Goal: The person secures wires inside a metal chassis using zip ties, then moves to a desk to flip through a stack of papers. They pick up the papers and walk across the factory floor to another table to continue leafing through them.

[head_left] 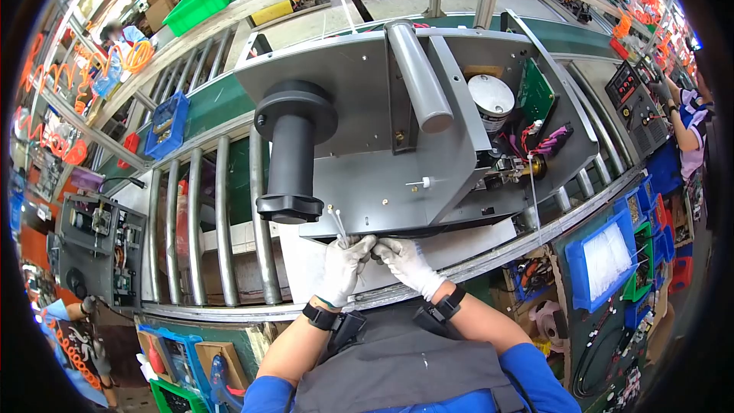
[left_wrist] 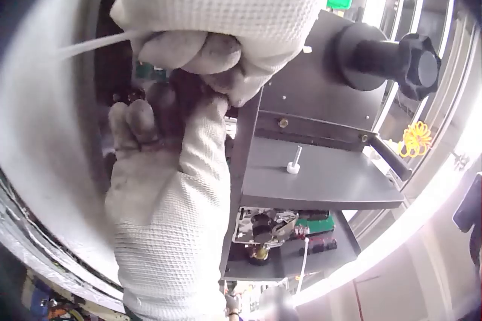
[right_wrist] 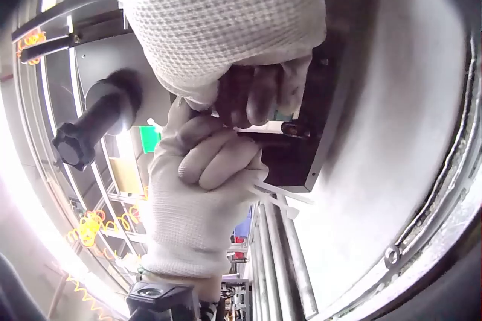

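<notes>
Both hands wear white gloves with greyed fingertips and meet at the near lower edge of a grey metal machine housing (head_left: 359,183). My left hand (head_left: 342,268) holds a few white cable ties (head_left: 337,222), their ends sticking up past its fingers; a tie end (right_wrist: 280,194) also shows in the right wrist view. Close against it, my right hand (head_left: 407,264) has its fingers bent and its thumb near them, under the housing's edge (left_wrist: 242,178). Shadow and the gloves hide its fingertips, so I cannot tell what it pinches. A black spool holder (head_left: 293,157) juts from the housing.
The housing stands on a roller conveyor (head_left: 223,214). Its right compartment holds a white-topped cylinder (head_left: 491,98), a green circuit board (head_left: 537,88) and wiring. At right is a blue bin (head_left: 579,279) of white strips. Another opened machine (head_left: 99,248) stands left; other people work at both sides.
</notes>
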`<state>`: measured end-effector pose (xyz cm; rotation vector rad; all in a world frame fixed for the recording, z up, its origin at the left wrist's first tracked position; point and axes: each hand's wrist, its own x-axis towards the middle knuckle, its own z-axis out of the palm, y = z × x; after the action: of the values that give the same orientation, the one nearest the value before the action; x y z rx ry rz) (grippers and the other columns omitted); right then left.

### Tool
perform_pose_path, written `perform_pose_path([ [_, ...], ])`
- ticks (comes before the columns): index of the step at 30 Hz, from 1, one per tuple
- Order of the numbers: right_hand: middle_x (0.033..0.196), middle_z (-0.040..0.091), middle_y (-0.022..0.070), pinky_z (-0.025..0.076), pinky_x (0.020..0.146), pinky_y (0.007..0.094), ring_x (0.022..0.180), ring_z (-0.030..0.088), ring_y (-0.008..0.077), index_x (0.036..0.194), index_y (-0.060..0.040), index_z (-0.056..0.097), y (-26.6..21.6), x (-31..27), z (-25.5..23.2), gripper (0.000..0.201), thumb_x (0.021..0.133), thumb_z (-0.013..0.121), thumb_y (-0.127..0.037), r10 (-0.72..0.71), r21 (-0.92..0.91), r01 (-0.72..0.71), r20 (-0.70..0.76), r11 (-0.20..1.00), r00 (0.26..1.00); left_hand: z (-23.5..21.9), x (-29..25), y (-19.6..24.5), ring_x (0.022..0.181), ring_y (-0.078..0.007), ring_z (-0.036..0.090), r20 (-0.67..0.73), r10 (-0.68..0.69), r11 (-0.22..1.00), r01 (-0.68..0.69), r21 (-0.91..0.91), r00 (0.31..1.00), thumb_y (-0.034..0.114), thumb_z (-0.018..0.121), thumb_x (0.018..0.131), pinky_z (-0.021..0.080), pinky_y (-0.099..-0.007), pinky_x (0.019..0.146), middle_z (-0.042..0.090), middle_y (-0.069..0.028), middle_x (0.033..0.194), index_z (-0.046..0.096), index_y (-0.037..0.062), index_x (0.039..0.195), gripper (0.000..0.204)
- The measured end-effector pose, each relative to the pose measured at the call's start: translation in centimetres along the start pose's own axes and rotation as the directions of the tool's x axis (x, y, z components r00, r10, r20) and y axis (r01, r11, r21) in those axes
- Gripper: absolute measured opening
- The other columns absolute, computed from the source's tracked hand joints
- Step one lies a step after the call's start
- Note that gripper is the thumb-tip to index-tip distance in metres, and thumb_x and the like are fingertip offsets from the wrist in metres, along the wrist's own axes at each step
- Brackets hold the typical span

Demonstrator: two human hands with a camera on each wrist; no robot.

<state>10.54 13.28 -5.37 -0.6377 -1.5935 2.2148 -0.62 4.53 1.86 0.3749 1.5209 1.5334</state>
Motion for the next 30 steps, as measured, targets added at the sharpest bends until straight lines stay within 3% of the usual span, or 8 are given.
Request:
perform_pose_path([
  [3, 0.075, 0.053, -0.0059, 0.037, 0.056, 0.0198, 0.065, 0.044, 0.0033, 0.097, -0.0018, 0.062, -1.8, -0.3, 0.3, 0.013, 0.092, 0.054, -0.011, 0.063, -0.090, -0.068, -0.057, 0.994, 0.996, -0.3, 0.0, 0.2, 0.044, -0.0006, 0.032, 0.032, -0.017, 0.999, 0.018, -0.034, 0.999, 0.015, 0.063, 0.087, 0.021, -0.0184, 0.040, 0.047, 0.0056, 0.057, 0.061, 0.0055, 0.072, 0.017],
  [6, 0.074, 0.055, -0.0012, 0.039, 0.057, 0.0225, 0.064, 0.046, 0.0060, 0.096, -0.0025, 0.061, -2.4, -0.3, -0.1, 0.014, 0.091, 0.054, -0.013, 0.021, -0.061, -0.017, 0.060, 0.998, 0.998, -0.2, -0.3, 1.0, 0.044, -0.0008, 0.032, 0.042, -0.015, 1.000, 0.015, 0.001, 0.999, 0.015, 0.062, 0.087, 0.021, -0.0185, 0.040, 0.047, 0.0057, 0.056, 0.062, 0.0052, 0.073, 0.017],
  [8, 0.072, 0.056, 0.0054, 0.040, 0.057, 0.0260, 0.064, 0.049, 0.0095, 0.095, -0.0031, 0.060, -5.0, -0.9, 0.2, 0.015, 0.090, 0.054, -0.016, -0.106, -0.567, 0.145, 0.101, 0.811, 0.989, -0.2, -0.3, 1.2, 0.044, -0.0010, 0.031, 0.034, -0.015, 0.999, 0.013, 0.045, 0.999, 0.014, 0.061, 0.087, 0.021, -0.0186, 0.040, 0.046, 0.0057, 0.056, 0.062, 0.0051, 0.073, 0.017],
  [14, 0.067, 0.057, 0.0087, 0.041, 0.057, 0.0277, 0.059, 0.052, 0.0122, 0.086, -0.0023, 0.059, -4.2, -0.3, 0.0, 0.016, 0.089, 0.054, -0.017, 0.023, -0.405, -0.018, 0.008, 0.914, 1.000, -0.5, 0.1, 0.8, 0.044, -0.0010, 0.032, 0.084, -0.033, 0.999, 0.034, -0.016, 0.996, 0.016, 0.062, 0.087, 0.022, -0.0184, 0.040, 0.047, 0.0057, 0.056, 0.062, 0.0052, 0.074, 0.017],
  [18, 0.066, 0.058, 0.0057, 0.040, 0.056, 0.0268, 0.058, 0.050, 0.0105, 0.080, -0.0012, 0.060, -4.2, 0.0, 0.2, 0.017, 0.089, 0.055, -0.016, 0.048, -0.409, -0.062, -0.044, 0.910, 0.998, 0.1, -0.4, 0.9, 0.044, -0.0009, 0.034, -0.012, -0.068, 0.997, 0.068, 0.043, 0.998, 0.016, 0.063, 0.087, 0.024, -0.0172, 0.040, 0.049, 0.0060, 0.057, 0.062, 0.0056, 0.076, 0.016],
  [23, 0.066, 0.059, 0.0008, 0.041, 0.059, 0.0250, 0.062, 0.051, 0.0075, 0.078, 0.0008, 0.061, -2.5, 0.2, 0.6, 0.020, 0.088, 0.055, -0.016, 0.085, 0.002, -0.085, -0.066, 0.996, 0.994, -0.4, -0.2, 0.2, 0.045, -0.0006, 0.034, -0.022, -0.059, 0.986, 0.062, 0.154, 0.998, 0.020, 0.066, 0.087, 0.026, -0.0176, 0.040, 0.049, 0.0064, 0.057, 0.061, 0.0064, 0.078, 0.017],
  [26, 0.065, 0.059, 0.0016, 0.042, 0.060, 0.0250, 0.063, 0.052, 0.0079, 0.074, 0.0002, 0.061, -2.5, 0.6, 0.1, 0.022, 0.087, 0.052, -0.015, 0.141, -0.095, -0.149, -0.085, 0.984, 0.986, -1.3, 0.4, -0.9, 0.045, -0.0012, 0.033, 0.019, -0.093, 0.974, 0.087, 0.208, 0.996, 0.021, 0.066, 0.087, 0.025, -0.0185, 0.041, 0.046, 0.0068, 0.057, 0.062, 0.0051, 0.082, 0.016],
  [30, 0.061, 0.056, 0.0041, 0.042, 0.055, 0.0265, 0.057, 0.051, 0.0103, 0.068, -0.0021, 0.061, -2.5, 0.5, -0.1, 0.027, 0.086, 0.049, -0.018, 0.134, -0.163, -0.152, -0.115, 0.975, 0.984, -0.9, 0.4, -1.0, 0.046, -0.0018, 0.033, 0.068, -0.028, 0.998, 0.023, 0.065, 0.997, 0.019, 0.065, 0.087, 0.025, -0.0198, 0.042, 0.043, 0.0070, 0.056, 0.064, 0.0018, 0.088, 0.018],
])
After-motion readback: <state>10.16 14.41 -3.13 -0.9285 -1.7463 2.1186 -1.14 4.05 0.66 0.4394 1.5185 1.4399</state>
